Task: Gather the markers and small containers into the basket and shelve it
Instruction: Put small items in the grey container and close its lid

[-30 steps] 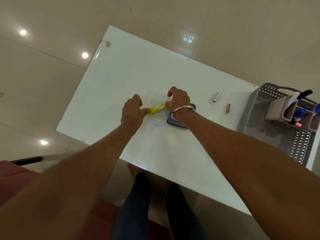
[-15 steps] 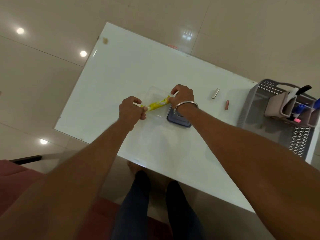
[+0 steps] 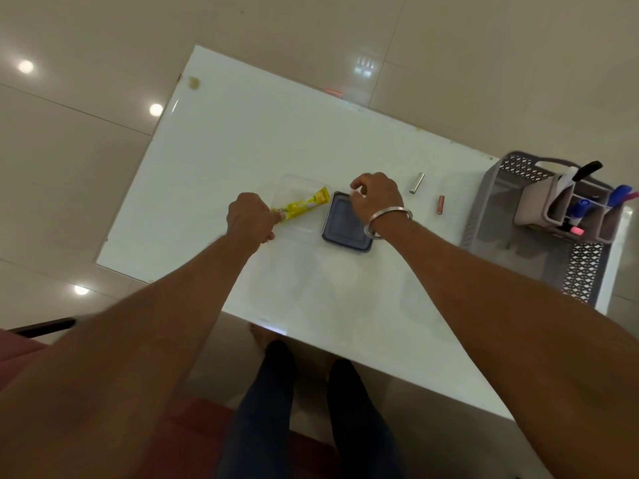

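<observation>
- your left hand (image 3: 250, 219) still pinches the yellow tube (image 3: 304, 205) over the clear container (image 3: 297, 183)
- your right hand (image 3: 375, 198) let go of it and is curled over the dark lid (image 3: 342, 233), can't tell if it's holding anything

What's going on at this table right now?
A person stands at a white table. Their left hand grips one end of a yellow tube lying over a clear container. The right hand hangs over a dark lid beside it, fingers curled, perhaps pinching something small and white. A silver cylinder and a reddish cylinder lie loose nearby. The grey basket at the right holds an organizer with markers.
</observation>
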